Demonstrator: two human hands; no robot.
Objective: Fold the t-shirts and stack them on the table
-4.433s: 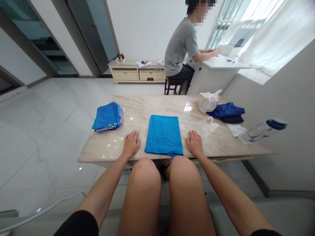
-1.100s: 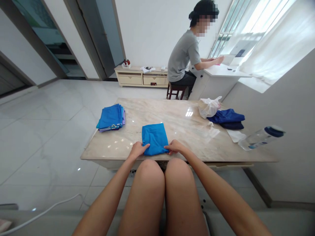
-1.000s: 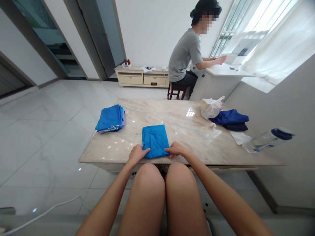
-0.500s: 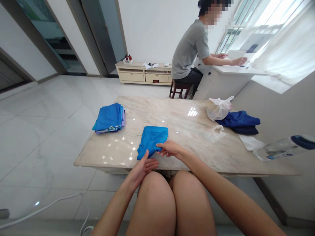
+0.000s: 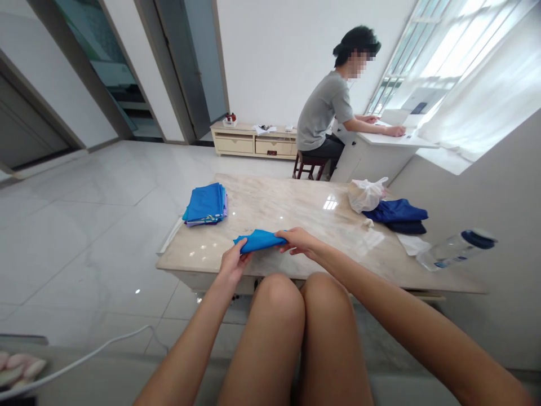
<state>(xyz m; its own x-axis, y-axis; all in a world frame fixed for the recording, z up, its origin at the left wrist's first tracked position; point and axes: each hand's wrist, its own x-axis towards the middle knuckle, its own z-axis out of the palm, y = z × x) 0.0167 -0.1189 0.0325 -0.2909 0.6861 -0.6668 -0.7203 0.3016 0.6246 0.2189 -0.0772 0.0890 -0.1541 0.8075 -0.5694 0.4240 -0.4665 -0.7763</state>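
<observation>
A bright blue folded cloth [image 5: 261, 241], perhaps a garment, is stretched between my two hands close to the near edge of the marble-topped table [image 5: 270, 197]. My left hand [image 5: 235, 258] pinches its left end, thumb on top and fingers underneath. At its right end, my right hand [image 5: 298, 241] grips it between thumb and fingers. The cloth looks narrow and folded over, its near edge lifted. To the left lies a neat stack of folded blue and purple cloths [image 5: 205, 204].
A white plastic bag [image 5: 367, 194] and dark blue fabric [image 5: 397, 215] lie at the table's right side. A clear bottle with a blue lid [image 5: 459, 249] lies tilted nearer me. Beyond, a person in a grey shirt [image 5: 325, 115] sits at a white desk [image 5: 376, 152].
My left hand has closed on the cloth's left end. The cloth, flat before, is now folded into a narrow strip and partly lifted. The camera view has shifted.
</observation>
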